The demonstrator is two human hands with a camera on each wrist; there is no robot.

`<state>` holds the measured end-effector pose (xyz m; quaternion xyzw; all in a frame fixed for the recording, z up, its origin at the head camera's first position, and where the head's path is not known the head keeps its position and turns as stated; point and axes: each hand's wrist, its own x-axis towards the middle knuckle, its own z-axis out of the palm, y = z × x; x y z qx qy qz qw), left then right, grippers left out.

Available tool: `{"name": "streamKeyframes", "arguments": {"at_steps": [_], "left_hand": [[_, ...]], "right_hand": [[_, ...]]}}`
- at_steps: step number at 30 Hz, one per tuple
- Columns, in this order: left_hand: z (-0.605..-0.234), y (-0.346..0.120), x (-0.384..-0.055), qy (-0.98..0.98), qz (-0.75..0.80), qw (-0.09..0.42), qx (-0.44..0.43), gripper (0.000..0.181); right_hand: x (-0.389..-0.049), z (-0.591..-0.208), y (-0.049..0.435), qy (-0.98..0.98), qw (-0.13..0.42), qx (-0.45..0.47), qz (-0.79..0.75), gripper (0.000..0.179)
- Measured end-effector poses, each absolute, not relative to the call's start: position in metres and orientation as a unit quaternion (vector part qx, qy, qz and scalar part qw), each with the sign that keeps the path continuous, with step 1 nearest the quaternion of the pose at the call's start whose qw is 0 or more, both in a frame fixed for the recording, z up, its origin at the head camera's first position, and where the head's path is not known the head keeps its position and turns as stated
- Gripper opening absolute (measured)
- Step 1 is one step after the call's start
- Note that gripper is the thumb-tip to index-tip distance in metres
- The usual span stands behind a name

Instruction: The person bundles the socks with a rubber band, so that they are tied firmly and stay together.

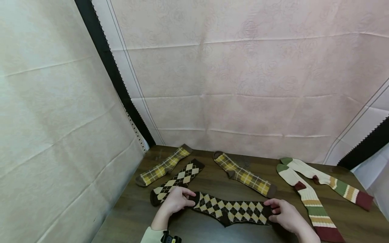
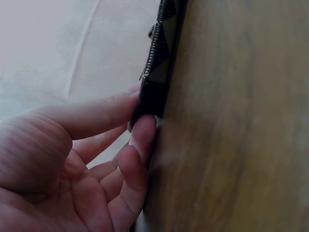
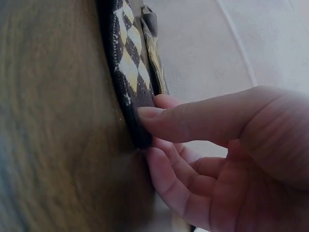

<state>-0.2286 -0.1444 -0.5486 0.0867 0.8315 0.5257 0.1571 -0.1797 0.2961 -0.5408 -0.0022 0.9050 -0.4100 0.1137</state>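
An argyle sock [image 1: 246,212] in black, cream and yellow lies stretched sideways near the front of the table, its heel pointing toward me. My left hand [image 1: 177,201] pinches its dark toe end between thumb and fingers, as the left wrist view also shows. At the other end, my right hand [image 1: 284,213] pinches the dark cuff, with the thumb [image 3: 166,121] on top of the fabric. A second argyle sock [image 1: 186,175] lies slanted just behind my left hand, which overlaps part of it in the head view.
Two yellow plaid socks lie farther back, one at left [image 1: 165,167] and one in the middle [image 1: 243,175]. On the right are two cream socks [image 1: 313,195] [image 1: 323,177] with green, tan and maroon bands. A pale cloth wall [image 1: 243,84] rises behind the wooden table [image 1: 130,216].
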Motion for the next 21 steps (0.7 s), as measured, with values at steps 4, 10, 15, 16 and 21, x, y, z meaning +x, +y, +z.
{"name": "streamKeyframes", "arguments": {"at_steps": [4,10,15,16,21], "left_hand": [[-0.548,-0.144,-0.229,0.830,0.527,0.158,0.089,0.024],[-0.545,-0.143,-0.229,0.830,0.526,0.162,0.089,0.025],[-0.543,-0.142,-0.228,0.828,0.526,0.170,0.095,0.028],[-0.543,-0.143,-0.228,0.827,0.526,0.171,0.095,0.028],[-0.542,-0.145,-0.225,0.827,0.527,0.175,0.095,0.031]], "right_hand": [[-0.178,-0.541,0.297,0.904,0.114,-0.001,-0.411,0.042],[-0.177,-0.541,0.301,0.899,0.113,-0.006,-0.424,0.041],[-0.177,-0.542,0.306,0.889,0.122,-0.041,-0.440,0.041],[-0.177,-0.542,0.307,0.886,0.124,-0.048,-0.444,0.041],[-0.178,-0.542,0.308,0.879,0.121,-0.071,-0.455,0.041]]}}
